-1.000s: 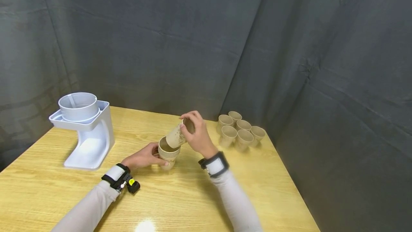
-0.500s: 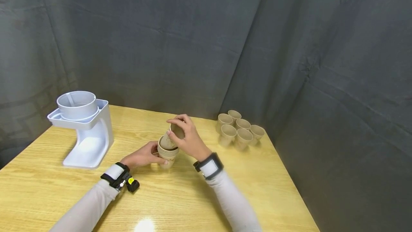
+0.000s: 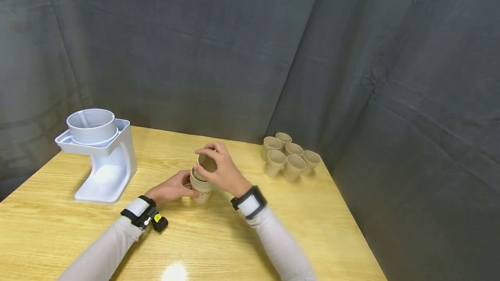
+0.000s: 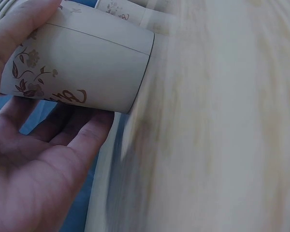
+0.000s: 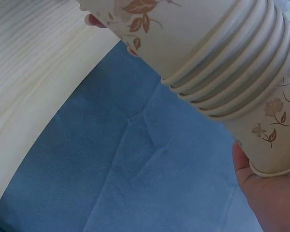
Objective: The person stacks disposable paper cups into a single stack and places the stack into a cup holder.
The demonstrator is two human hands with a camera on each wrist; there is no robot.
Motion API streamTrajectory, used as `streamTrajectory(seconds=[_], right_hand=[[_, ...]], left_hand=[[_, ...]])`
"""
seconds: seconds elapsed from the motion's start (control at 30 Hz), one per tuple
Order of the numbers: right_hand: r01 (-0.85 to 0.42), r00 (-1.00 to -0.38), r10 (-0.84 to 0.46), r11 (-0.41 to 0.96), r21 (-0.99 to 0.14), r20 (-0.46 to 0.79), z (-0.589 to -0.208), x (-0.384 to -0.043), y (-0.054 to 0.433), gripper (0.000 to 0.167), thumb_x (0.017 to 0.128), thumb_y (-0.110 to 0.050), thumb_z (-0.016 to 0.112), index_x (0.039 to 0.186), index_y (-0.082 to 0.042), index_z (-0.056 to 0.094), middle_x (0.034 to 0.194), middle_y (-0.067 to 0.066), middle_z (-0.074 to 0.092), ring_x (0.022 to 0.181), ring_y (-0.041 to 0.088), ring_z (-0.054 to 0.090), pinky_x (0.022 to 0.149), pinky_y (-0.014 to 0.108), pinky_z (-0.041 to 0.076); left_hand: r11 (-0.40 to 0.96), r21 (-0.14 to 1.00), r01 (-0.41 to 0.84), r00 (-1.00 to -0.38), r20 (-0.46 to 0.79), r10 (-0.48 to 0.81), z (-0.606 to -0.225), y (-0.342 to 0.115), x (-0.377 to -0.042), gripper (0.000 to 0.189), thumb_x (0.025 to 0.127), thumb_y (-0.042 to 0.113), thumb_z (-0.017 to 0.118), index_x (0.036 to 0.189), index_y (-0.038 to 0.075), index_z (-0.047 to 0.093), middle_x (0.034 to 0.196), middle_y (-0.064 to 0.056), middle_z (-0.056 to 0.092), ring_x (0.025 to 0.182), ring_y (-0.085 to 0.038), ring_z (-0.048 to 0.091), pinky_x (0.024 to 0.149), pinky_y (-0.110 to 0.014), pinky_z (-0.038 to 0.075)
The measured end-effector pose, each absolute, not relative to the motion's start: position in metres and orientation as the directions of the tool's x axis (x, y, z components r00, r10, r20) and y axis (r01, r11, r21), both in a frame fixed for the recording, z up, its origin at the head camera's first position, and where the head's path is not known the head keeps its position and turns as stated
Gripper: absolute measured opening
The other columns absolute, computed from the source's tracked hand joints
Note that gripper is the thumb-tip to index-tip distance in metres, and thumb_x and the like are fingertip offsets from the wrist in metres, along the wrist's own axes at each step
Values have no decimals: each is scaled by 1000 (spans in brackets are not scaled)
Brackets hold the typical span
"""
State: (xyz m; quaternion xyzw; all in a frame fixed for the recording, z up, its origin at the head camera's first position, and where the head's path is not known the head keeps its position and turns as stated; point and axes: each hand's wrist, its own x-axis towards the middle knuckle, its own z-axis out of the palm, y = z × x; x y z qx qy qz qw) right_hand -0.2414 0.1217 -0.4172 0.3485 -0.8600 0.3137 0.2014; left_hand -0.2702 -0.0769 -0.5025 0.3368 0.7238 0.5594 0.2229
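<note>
My left hand (image 3: 173,187) grips a stack of nested paper cups (image 3: 202,196) near the middle of the table. The left wrist view shows the thumb over the lowest cup (image 4: 82,63) and the fingers beneath it; brown flowers are printed on its side. With thumb and fingers, my right hand (image 3: 224,170) pinches a single paper cup (image 3: 207,163) by its rim. This cup leans slightly, its lower part inside the top of the stack. Up close in the right wrist view, the single cup (image 5: 273,130) emerges from several stacked rims (image 5: 232,63).
Several upright paper cups (image 3: 294,164) stand grouped at the table's back right. On the left is a pale plastic stand (image 3: 111,177) bearing a round open container (image 3: 91,128). Dark cloth (image 3: 195,55) hangs behind the wooden table (image 3: 211,242) and on its right.
My right hand has moved left and slightly down, lowering the single cup deeper into the stack. Its tilt has lessened. My left hand keeps its hold, almost still.
</note>
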Motion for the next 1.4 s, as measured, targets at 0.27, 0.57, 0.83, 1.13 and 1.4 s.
streamTrajectory(seconds=[0.27,0.57,0.83,1.13,1.4], right_hand=[[-731,-665,-500,590,-344,555,-423,-240,117,36,89,-36,69,119,-17,66,119,0,53,115,14,45,94,28,45],[-698,-704,-533,643,-315,470,-438,-241,111,33,92,-43,62,116,-20,64,119,-2,53,111,14,41,92,28,43],[-671,-729,-530,680,-296,434,-441,-238,107,29,95,-43,56,113,-21,61,116,-3,53,109,15,40,92,32,42],[-640,-766,-520,670,-376,378,-438,-236,109,33,91,-42,62,116,-22,60,119,-3,52,111,14,39,88,29,42],[-522,-853,-450,714,-467,264,-423,-237,118,58,94,-53,52,138,-15,49,128,2,54,121,19,43,97,37,44]], left_hand=[[161,953,255,-678,57,733,-503,-78,-269,55,85,23,76,133,14,52,127,-9,60,116,-26,57,95,-37,47],[207,934,292,-685,53,727,-502,-77,-269,38,85,24,74,120,16,60,101,-3,62,84,-15,56,71,-28,47],[260,921,289,-694,15,719,-499,-76,-269,35,86,28,74,116,17,61,99,-4,59,78,-16,50,67,-30,44],[225,934,278,-677,24,735,-499,-78,-268,44,88,24,72,128,17,55,112,-5,61,89,-20,53,75,-34,46],[186,951,247,-694,40,719,-500,-76,-267,59,85,23,75,137,11,49,129,-11,59,117,-24,56,95,-38,47]])
